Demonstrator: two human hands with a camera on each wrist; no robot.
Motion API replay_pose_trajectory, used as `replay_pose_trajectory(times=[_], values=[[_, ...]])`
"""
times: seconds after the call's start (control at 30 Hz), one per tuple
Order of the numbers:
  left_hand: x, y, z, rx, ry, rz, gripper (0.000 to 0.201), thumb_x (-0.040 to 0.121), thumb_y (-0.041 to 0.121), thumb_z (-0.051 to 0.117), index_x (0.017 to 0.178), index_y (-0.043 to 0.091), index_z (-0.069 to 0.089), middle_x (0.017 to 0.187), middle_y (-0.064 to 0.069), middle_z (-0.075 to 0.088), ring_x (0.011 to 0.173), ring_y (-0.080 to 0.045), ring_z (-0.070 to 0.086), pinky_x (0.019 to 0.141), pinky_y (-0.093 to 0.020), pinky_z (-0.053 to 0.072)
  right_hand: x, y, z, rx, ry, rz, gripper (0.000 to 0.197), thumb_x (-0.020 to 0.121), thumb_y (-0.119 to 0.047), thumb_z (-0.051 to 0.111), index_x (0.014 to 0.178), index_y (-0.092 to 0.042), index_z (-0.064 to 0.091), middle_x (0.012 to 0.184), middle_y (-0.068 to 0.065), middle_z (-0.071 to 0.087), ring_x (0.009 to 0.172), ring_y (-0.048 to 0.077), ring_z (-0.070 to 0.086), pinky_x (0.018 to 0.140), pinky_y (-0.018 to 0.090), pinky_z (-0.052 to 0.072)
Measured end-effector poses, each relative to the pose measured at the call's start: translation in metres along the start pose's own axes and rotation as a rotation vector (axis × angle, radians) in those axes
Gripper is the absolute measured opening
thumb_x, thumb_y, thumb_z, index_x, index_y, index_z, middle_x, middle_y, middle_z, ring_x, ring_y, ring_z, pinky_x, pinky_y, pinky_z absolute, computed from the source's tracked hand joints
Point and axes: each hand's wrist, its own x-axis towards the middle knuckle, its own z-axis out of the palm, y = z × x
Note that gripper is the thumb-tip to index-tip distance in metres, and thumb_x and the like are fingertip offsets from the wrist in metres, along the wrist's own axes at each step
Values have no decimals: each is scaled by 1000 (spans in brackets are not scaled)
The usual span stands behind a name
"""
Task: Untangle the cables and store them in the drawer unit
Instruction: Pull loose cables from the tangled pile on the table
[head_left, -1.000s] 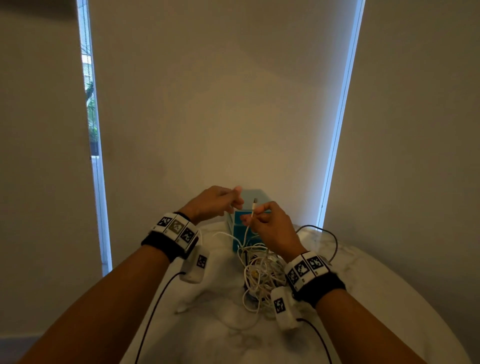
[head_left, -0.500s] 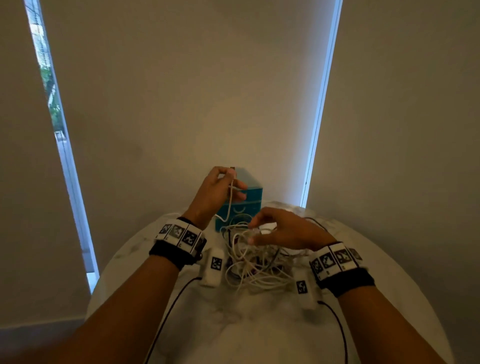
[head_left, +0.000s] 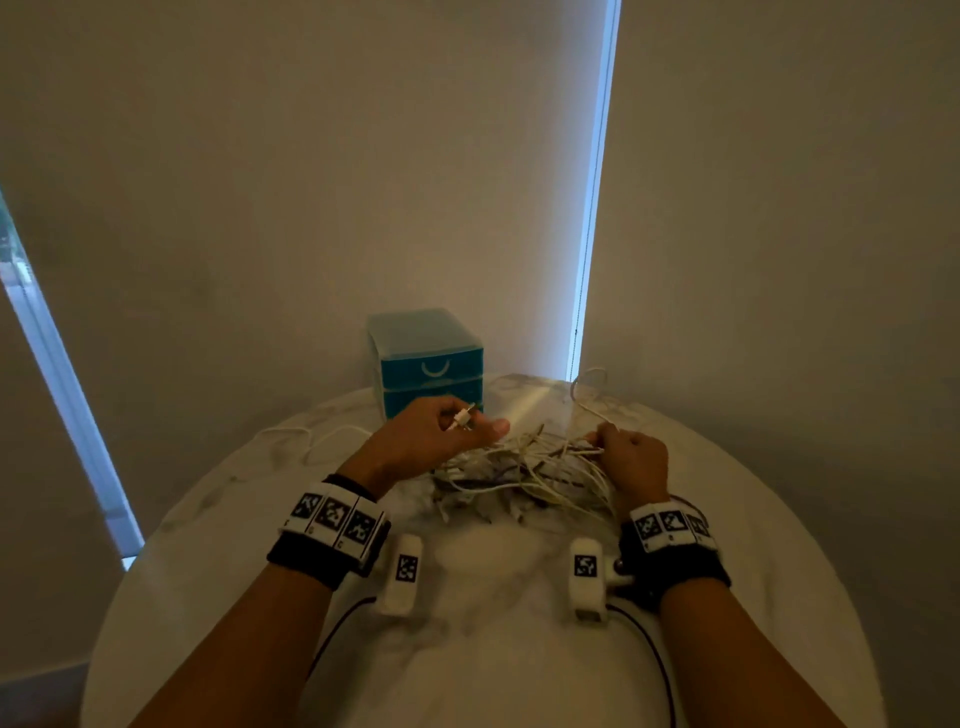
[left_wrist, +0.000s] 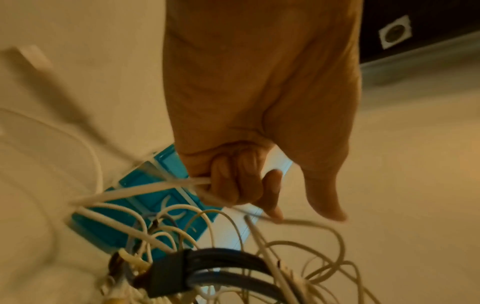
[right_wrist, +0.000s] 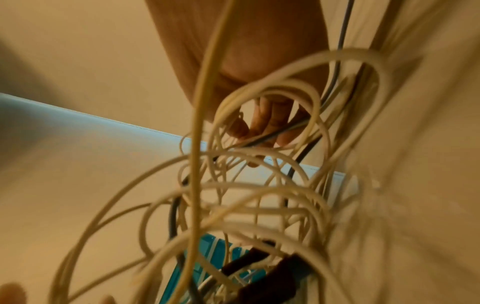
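White cable tangle (head_left: 524, 470), count unclear, before one teal drawer unit (head_left: 430, 364); left hand (head_left: 436, 434) and right hand (head_left: 631, 457) each clench strands.

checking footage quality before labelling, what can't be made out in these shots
- Drawer unit, head view: lowest drawer hidden behind the left hand.
- Cable tangle, head view: strands too thin and dim to trace.
- Right hand, right wrist view: fingers mostly behind blurred loops.
- Left wrist view: table edge smeared by motion.

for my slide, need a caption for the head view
Both hands grip strands of the cable tangle before the teal drawer unit.
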Motion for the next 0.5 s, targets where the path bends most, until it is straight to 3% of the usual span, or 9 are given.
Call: replay_pose_trajectory(times=[0.07, 0.13, 0.2, 0.27, 0.33, 0.37, 0.43, 0.5], values=[[-4, -5, 3, 115, -151, 20, 50, 77, 64, 81, 104, 22, 81, 101, 2, 80, 92, -11, 75, 78, -22, 57, 2, 1, 0, 37, 33, 3, 28, 82, -34, 72, 62, -18, 82, 66, 7, 78, 82, 35, 77, 93, 55, 61], [-7, -12, 5, 187, -272, 50, 46, 78, 64, 82, 102, 24, 81, 98, 6, 80, 90, -8, 75, 81, -26, 59, 1, -1, 2, 40, 59, 6, 32, 88, -27, 71, 59, -16, 79, 65, 8, 77, 81, 36, 77, 91, 55, 62], [-13, -18, 5, 255, -358, 79, 38, 83, 63, 81, 101, 29, 80, 99, 8, 79, 93, -7, 73, 90, -31, 58, -1, -1, 2, 53, 44, -2, 30, 83, -33, 70, 59, -16, 79, 67, 8, 78, 83, 36, 77, 91, 56, 62], [-17, -22, 2, 242, -394, 110, 28, 88, 52, 82, 98, 26, 82, 95, 3, 78, 89, -6, 70, 88, -26, 54, -6, -4, 5, 58, -1, -11, 27, 76, -37, 69, 71, -14, 82, 71, 9, 79, 84, 35, 78, 92, 57, 62], [-21, -22, -2, 130, -343, 124, 21, 93, 41, 80, 99, 21, 83, 93, -4, 79, 85, -10, 71, 83, -23, 54, -18, -20, 9, 110, -68, 5, 25, 84, -22, 74, 105, -7, 75, 84, 13, 81, 87, 31, 78, 92, 53, 63], [-22, -21, -4, 53, -270, 116, 18, 95, 38, 78, 101, 21, 83, 92, -5, 80, 84, -11, 73, 78, -21, 55, -22, -26, 10, 122, -108, 10, 38, 87, -15, 78, 121, -5, 65, 94, 13, 79, 90, 25, 76, 89, 47, 62], [-24, -20, -8, -73, -75, 92, 15, 97, 32, 76, 102, 21, 84, 82, -5, 77, 71, -9, 69, 63, -13, 50, -33, -41, 10, 92, -181, -45, 59, 87, -15, 84, 135, -12, 50, 112, 0, 69, 104, 16, 66, 88, 35, 53], [-24, -20, -9, -181, 75, 78, 17, 100, 29, 72, 104, 17, 83, 71, -6, 68, 57, -2, 57, 52, -9, 42, -45, -54, 12, 61, -186, -185, 66, 88, -19, 84, 142, -22, 46, 131, -6, 59, 123, 16, 56, 98, 32, 45]])
